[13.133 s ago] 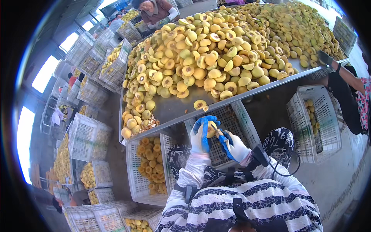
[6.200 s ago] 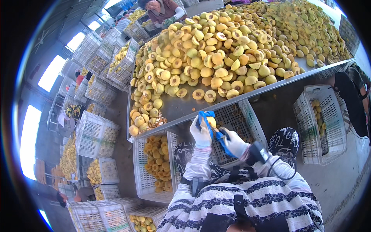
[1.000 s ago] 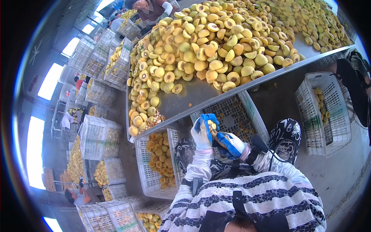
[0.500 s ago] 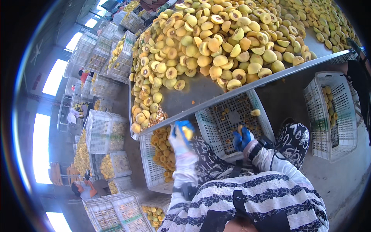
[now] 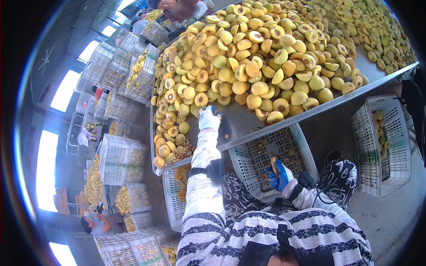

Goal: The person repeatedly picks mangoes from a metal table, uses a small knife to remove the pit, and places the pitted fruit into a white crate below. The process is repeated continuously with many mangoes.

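A heap of halved yellow peaches (image 5: 248,66), some with brown centres showing, covers much of the metal table (image 5: 239,119). My left hand (image 5: 209,119), in a white and blue glove, is at the heap's near edge with its fingers curled; what they hold, if anything, is hidden. My right hand (image 5: 280,176), gloved alike, is closed around a short tan piece like a wooden handle (image 5: 274,165); its working end cannot be made out. Below that hand, between my knees, a white plastic crate (image 5: 242,164) has a few yellow bits on its dark slotted bottom.
Another white crate with peach halves (image 5: 181,177) stands partly under the table at my left. A crate (image 5: 370,146) with some fruit is on the right. Stacked crates (image 5: 122,155) line the left side. Other people (image 5: 100,224) are farther off. Small reddish-brown pits (image 5: 184,150) lie at the table's corner.
My left hand has moved from below the table's edge, where it held a yellow peach piece, forward to the heap. A yellow piece above the crate is gone. My right hand stays over the crate.
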The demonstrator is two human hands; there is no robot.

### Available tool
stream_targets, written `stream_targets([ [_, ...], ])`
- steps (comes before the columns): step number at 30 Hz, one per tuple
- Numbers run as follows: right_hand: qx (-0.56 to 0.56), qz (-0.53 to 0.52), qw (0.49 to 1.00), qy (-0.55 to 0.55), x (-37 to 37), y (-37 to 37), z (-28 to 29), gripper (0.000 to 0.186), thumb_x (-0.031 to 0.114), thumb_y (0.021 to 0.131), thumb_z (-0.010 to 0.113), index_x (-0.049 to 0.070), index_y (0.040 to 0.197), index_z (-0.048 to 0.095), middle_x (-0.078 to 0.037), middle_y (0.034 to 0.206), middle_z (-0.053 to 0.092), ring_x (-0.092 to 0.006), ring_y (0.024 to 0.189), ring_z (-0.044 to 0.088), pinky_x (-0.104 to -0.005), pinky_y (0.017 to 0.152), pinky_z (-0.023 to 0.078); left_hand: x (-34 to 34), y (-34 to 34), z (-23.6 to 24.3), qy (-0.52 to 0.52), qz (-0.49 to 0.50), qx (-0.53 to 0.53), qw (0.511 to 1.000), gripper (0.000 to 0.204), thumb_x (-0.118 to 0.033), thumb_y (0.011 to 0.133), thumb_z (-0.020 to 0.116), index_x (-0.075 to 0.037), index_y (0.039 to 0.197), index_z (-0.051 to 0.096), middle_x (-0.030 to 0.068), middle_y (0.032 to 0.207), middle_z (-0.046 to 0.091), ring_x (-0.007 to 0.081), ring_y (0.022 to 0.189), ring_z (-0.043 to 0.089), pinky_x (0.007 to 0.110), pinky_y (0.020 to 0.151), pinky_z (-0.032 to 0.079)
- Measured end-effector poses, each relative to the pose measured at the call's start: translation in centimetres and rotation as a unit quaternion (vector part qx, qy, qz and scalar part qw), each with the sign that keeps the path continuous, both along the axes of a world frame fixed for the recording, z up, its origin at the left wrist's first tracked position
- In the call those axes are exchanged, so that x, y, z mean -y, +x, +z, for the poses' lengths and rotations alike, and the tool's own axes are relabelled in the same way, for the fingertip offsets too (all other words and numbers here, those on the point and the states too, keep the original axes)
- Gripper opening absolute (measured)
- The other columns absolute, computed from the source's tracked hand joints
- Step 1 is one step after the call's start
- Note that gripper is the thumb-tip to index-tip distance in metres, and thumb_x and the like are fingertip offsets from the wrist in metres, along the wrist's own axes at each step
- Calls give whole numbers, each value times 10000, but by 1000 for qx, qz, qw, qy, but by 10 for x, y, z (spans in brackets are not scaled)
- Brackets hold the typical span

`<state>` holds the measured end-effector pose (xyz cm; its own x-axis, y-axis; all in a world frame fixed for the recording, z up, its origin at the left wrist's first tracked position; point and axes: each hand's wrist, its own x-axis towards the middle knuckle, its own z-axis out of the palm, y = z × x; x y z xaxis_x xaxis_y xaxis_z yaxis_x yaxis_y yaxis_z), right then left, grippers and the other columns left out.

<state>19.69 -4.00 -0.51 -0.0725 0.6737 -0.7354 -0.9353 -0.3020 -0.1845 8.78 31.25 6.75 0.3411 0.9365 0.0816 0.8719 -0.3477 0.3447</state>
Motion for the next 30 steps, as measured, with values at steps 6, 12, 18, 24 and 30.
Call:
stream_targets([
  [6,225,75,962,138,8,2,38,471,556,949,525,91,973,595,4,639,532,-99,445,451,-245,406,376,35,-35,16,-291,-92,374,876,758,142,637,671,-84,1347,535,64,1061,601,171,893,627,307,779,579],
  [12,321,111,910,236,0,-1,98,380,463,978,527,87,1011,565,2,647,520,-90,400,454,-251,359,365,148,-44,44,-324,-113,712,613,480,44,747,650,-59,1211,583,125,1200,585,241,936,653,411,807,597],
  [18,380,142,876,262,-1,-12,136,412,479,998,482,75,1024,556,11,634,502,-85,414,444,-235,346,349,214,-21,72,-309,-32,749,586,310,-301,969,555,-20,1095,590,139,1016,654,233,831,645,367,733,562],
  [24,468,94,830,287,7,-23,125,309,245,1013,501,-37,1120,567,-82,757,621,-170,701,540,-305,666,459,249,-12,82,-172,-77,685,704,575,-498,1032,365,20,989,610,127,851,664,198,673,633,301,633,528],
  [30,577,74,754,304,10,-31,109,303,309,1024,485,28,1125,538,40,727,500,-32,593,433,-216,522,379,253,-16,69,-248,-81,752,606,504,-422,1036,393,28,1010,620,146,915,671,208,707,642,297,625,528],
])
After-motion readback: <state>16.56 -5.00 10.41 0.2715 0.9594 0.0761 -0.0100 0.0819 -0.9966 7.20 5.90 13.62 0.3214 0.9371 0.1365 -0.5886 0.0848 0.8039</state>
